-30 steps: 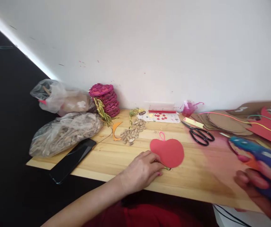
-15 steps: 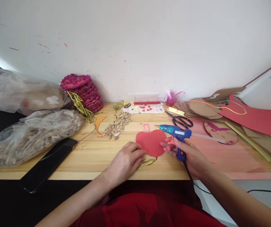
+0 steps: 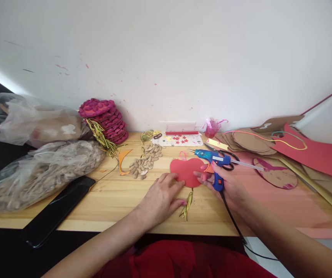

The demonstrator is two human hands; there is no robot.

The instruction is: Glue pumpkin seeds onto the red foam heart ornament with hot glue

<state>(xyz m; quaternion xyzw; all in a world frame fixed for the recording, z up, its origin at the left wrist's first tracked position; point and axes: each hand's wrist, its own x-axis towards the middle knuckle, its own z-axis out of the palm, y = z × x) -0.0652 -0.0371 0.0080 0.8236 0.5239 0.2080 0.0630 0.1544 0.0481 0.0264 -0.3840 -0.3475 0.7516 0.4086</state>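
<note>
Seen in the head view, reaching with both bare hands to a red paper cutout (image 3: pixel 185 173) lying flat near the front middle of a wooden tabletop (image 3: pixel 116 206). Touching its lower left edge with the fingers of the left hand (image 3: pixel 160 199), spread apart from the thumb, just beside a yellow-green tassel (image 3: pixel 187 206) trailing below the cutout. Gripping a blue glue gun (image 3: pixel 218 159) in the right hand (image 3: pixel 232 186), with fingers wrapped about the handle and fingertips at the cutout's right edge; impossible to tell whether touching it. Aiming the metal nozzle leftward, near a pink loop (image 3: pixel 182 155) at the cutout's top. Backed by black scissors (image 3: pixel 210 146), partly hidden behind the gun, and by a white sheet of colored stars (image 3: pixel 180 139) near the wall. Flanked on the left by a loose pile of tan shell-like pieces (image 3: pixel 147 160), an orange strip (image 3: pixel 121 162), a black phone (image 3: pixel 58 208) jutting past the front edge and a stack of magenta pieces (image 3: pixel 105 119); on the right, by cardboard discs (image 3: pixel 249 142) and a red sheet (image 3: pixel 316 152).
</note>
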